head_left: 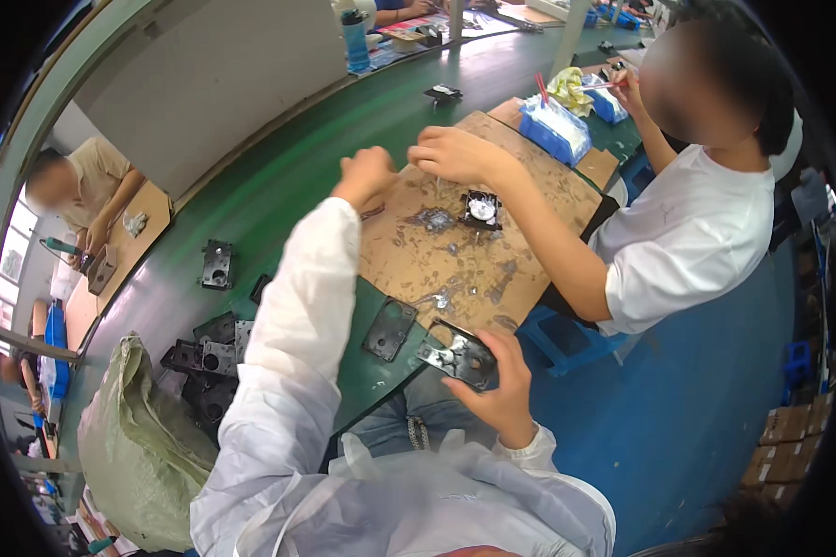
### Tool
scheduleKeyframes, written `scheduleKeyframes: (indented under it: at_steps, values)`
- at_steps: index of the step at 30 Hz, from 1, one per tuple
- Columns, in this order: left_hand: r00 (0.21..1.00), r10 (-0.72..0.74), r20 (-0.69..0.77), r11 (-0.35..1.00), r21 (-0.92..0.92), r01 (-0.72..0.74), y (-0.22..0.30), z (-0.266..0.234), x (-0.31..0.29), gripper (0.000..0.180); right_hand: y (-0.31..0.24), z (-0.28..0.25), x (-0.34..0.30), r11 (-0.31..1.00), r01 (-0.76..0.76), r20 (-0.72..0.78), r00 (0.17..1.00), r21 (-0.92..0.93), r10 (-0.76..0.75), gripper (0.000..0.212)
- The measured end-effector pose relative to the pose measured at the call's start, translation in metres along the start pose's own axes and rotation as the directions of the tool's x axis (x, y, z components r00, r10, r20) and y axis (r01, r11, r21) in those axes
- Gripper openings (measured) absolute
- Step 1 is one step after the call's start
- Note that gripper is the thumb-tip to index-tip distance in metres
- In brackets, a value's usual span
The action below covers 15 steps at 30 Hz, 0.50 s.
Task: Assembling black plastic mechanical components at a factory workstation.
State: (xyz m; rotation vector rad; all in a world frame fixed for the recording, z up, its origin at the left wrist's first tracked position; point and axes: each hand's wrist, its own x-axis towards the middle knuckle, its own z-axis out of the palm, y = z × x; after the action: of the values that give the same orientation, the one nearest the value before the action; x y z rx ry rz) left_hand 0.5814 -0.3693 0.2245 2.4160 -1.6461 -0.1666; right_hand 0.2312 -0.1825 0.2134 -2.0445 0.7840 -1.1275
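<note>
My right hand (500,382) is closed around a black plastic housing (474,357) with white and silvery parts inside, held above the table's near edge. My left arm reaches far forward. At its end my left hand (370,174) is closed, knuckles up, beside a co-worker's hand (450,154); whatever its fingers hold, if anything, is hidden. A flat black plastic cover (390,330) lies on the green table, left of the held housing. Another black housing with a round white part (481,211) stands on the brown board (409,249), below the co-worker's forearm.
Left of my arm lie a pile of black housings (215,357), a single housing (217,265) and an olive woven sack (135,446). A blue bin (555,130) of white parts stands beyond the board. The co-worker (692,223) sits at right, near a blue stool (567,343).
</note>
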Motion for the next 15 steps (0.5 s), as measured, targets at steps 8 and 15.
scheduleKeyframes:
  at_steps: [8,15]
  values:
    - [0.983,-0.096,0.155,0.987,-0.111,0.114,-0.052,-0.017,-0.017,0.018,0.021,-0.008,-0.022,0.986,-0.145,-0.032,0.988,0.082,0.148,0.074]
    - [0.984,-0.025,0.176,0.96,-0.271,0.073,-0.007,0.015,-0.037,0.031,0.019,-0.003,-0.013,0.943,-0.19,-0.127,0.965,0.274,0.231,0.085]
